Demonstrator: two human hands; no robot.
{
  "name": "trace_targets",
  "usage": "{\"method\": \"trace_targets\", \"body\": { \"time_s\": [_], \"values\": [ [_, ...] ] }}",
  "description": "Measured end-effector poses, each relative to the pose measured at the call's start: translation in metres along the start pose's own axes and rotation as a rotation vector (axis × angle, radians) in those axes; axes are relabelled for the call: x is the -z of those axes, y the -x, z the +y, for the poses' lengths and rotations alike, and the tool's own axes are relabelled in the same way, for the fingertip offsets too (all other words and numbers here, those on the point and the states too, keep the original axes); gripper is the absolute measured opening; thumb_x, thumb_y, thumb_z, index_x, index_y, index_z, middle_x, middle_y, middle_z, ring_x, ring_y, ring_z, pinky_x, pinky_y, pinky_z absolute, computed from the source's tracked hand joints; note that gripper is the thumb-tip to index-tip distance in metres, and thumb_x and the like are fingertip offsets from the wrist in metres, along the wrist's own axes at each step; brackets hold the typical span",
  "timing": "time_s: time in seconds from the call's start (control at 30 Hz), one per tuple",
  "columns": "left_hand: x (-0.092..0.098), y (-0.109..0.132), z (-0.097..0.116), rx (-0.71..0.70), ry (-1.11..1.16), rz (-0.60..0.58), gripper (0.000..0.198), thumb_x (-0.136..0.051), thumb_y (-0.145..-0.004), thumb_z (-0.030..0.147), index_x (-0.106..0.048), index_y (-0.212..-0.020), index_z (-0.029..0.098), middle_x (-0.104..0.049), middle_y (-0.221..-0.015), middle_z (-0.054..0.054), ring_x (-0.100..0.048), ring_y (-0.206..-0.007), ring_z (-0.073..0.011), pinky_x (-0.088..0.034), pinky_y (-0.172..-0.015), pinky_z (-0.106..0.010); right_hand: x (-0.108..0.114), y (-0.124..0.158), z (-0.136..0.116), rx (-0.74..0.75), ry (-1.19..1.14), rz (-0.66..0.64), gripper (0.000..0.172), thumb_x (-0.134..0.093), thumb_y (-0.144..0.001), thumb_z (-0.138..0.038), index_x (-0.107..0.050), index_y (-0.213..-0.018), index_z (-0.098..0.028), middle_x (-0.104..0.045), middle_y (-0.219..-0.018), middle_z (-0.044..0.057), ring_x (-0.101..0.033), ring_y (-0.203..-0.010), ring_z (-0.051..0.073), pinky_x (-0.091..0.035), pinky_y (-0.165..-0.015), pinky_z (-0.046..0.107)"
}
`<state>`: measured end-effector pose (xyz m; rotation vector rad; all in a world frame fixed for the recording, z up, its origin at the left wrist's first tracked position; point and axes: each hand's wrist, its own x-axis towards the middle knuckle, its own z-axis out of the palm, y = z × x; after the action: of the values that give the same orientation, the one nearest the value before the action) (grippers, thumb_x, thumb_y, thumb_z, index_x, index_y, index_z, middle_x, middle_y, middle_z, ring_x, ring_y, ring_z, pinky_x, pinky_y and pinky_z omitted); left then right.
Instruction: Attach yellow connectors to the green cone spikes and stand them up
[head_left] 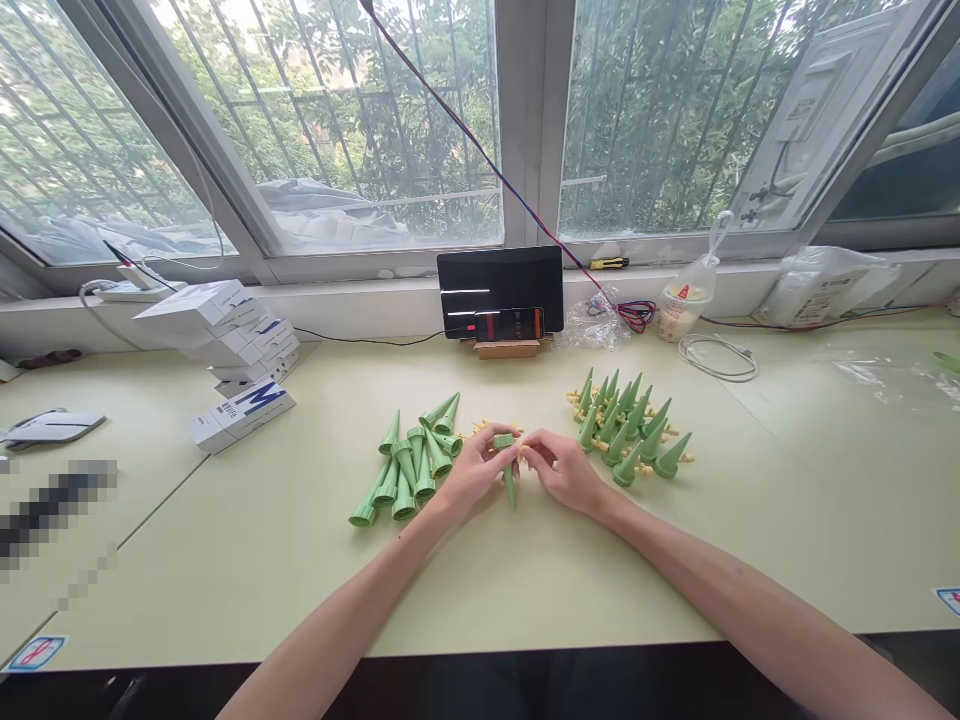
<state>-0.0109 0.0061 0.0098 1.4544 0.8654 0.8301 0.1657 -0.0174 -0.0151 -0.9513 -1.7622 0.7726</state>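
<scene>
My left hand (480, 468) is closed round a green cone (510, 488), its wide cap up and its tip pointing toward me. My right hand (564, 468) touches the cone's side near the cap, its fingers pinched on a small yellow piece (523, 455) that is mostly hidden. Left of my hands lies a loose pile of green cones (403, 478). On the right stand several green cones (628, 445), tips up, with yellow pieces sticking out of their sides. More yellow pieces (480, 428) lie behind my left hand.
A tablet (499, 280) and a phone (510, 324) lean at the back on a cardboard stand (507, 350). White boxes (244, 415) are at the left. A cup in a bag (681, 308), a coiled white cable (718, 360) and plastic wrap (596, 322) lie toward the back right.
</scene>
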Motion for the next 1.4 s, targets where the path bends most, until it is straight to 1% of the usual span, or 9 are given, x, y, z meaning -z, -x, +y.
{"method": "trace_targets", "body": {
  "time_s": [0.17, 0.23, 0.33, 0.4, 0.67, 0.97, 1.03, 1.2, 1.4],
  "values": [
    [-0.0001, -0.0006, -0.0013, 0.014, -0.013, -0.007, 0.034, -0.065, -0.084, 0.044, -0.059, -0.107, 0.019, -0.063, -0.066, 0.000, -0.060, -0.068, -0.0148, -0.043, -0.062, -0.024, 0.0010, -0.0004, 0.0007, -0.013, 0.054, 0.016, 0.031, -0.043, -0.100, -0.033, -0.062, -0.080, -0.019, -0.065, -0.073, 0.001, -0.050, -0.059, 0.012, -0.039, -0.058, 0.026],
    [0.0000, -0.0012, -0.0021, 0.013, -0.016, -0.009, 0.035, -0.065, -0.084, 0.044, -0.059, -0.107, 0.019, -0.063, -0.066, 0.000, -0.060, -0.067, -0.0145, -0.043, -0.062, -0.024, 0.0008, -0.0004, 0.0007, -0.010, 0.052, 0.018, 0.029, -0.043, -0.101, -0.032, -0.062, -0.083, -0.019, -0.065, -0.074, 0.001, -0.051, -0.061, 0.012, -0.039, -0.059, 0.026],
    [0.0000, -0.0021, -0.0026, -0.002, -0.007, 0.003, 0.034, -0.066, -0.084, 0.043, -0.060, -0.107, 0.019, -0.061, -0.066, 0.001, -0.059, -0.067, -0.0138, -0.043, -0.062, -0.023, 0.0003, -0.0003, 0.0007, -0.001, 0.022, 0.007, 0.020, -0.047, -0.099, -0.032, -0.061, -0.096, -0.019, -0.067, -0.077, 0.002, -0.056, -0.064, 0.013, -0.041, -0.059, 0.026],
    [-0.0001, -0.0023, -0.0021, -0.011, 0.004, 0.011, 0.033, -0.066, -0.084, 0.043, -0.060, -0.107, 0.020, -0.061, -0.066, 0.001, -0.059, -0.067, -0.0134, -0.043, -0.062, -0.023, 0.0000, -0.0003, 0.0009, 0.001, 0.023, 0.007, 0.017, -0.049, -0.098, -0.032, -0.060, -0.100, -0.019, -0.067, -0.077, 0.001, -0.057, -0.064, 0.014, -0.042, -0.059, 0.026],
    [0.0006, -0.0010, 0.0007, -0.005, -0.004, 0.008, 0.032, -0.068, -0.083, 0.040, -0.060, -0.106, 0.019, -0.060, -0.069, 0.001, -0.059, -0.068, -0.0132, -0.043, -0.066, -0.025, -0.0001, 0.0001, 0.0031, 0.014, 0.001, 0.005, 0.018, -0.046, -0.099, -0.029, -0.060, -0.094, -0.019, -0.068, -0.079, 0.002, -0.055, -0.062, 0.013, -0.041, -0.059, 0.025],
    [0.0016, -0.0021, -0.0049, -0.011, 0.000, -0.006, 0.034, -0.070, -0.082, 0.040, -0.061, -0.108, 0.020, -0.061, -0.072, 0.001, -0.060, -0.068, -0.0127, -0.045, -0.069, -0.026, 0.0018, -0.0011, -0.0002, 0.001, 0.035, -0.010, 0.029, -0.043, -0.101, -0.031, -0.060, -0.080, -0.019, -0.067, -0.076, 0.001, -0.052, -0.061, 0.012, -0.040, -0.061, 0.025],
    [0.0015, -0.0022, -0.0045, -0.015, 0.017, -0.009, 0.034, -0.071, -0.081, 0.040, -0.061, -0.107, 0.020, -0.061, -0.074, 0.001, -0.061, -0.068, -0.0127, -0.046, -0.070, -0.026, 0.0016, -0.0011, -0.0013, -0.001, 0.036, -0.003, 0.029, -0.043, -0.101, -0.031, -0.060, -0.082, -0.019, -0.067, -0.076, 0.001, -0.052, -0.060, 0.012, -0.040, -0.061, 0.025],
    [0.0018, -0.0023, -0.0033, -0.022, 0.004, -0.008, 0.034, -0.071, -0.081, 0.040, -0.061, -0.106, 0.019, -0.061, -0.078, 0.000, -0.060, -0.067, -0.0119, -0.045, -0.067, -0.025, 0.0009, -0.0006, -0.0022, 0.018, 0.001, 0.000, 0.018, -0.047, -0.099, -0.031, -0.060, -0.095, -0.019, -0.069, -0.080, 0.002, -0.058, -0.065, 0.013, -0.042, -0.059, 0.026],
    [0.0022, -0.0022, -0.0046, -0.023, 0.018, -0.018, 0.033, -0.070, -0.082, 0.037, -0.060, -0.107, 0.019, -0.060, -0.081, -0.001, -0.060, -0.067, -0.0113, -0.045, -0.068, -0.026, 0.0008, -0.0007, -0.0012, 0.029, -0.011, -0.004, 0.019, -0.045, -0.100, -0.028, -0.060, -0.092, -0.020, -0.069, -0.079, 0.002, -0.057, -0.064, 0.013, -0.041, -0.059, 0.026]
  ]
}}
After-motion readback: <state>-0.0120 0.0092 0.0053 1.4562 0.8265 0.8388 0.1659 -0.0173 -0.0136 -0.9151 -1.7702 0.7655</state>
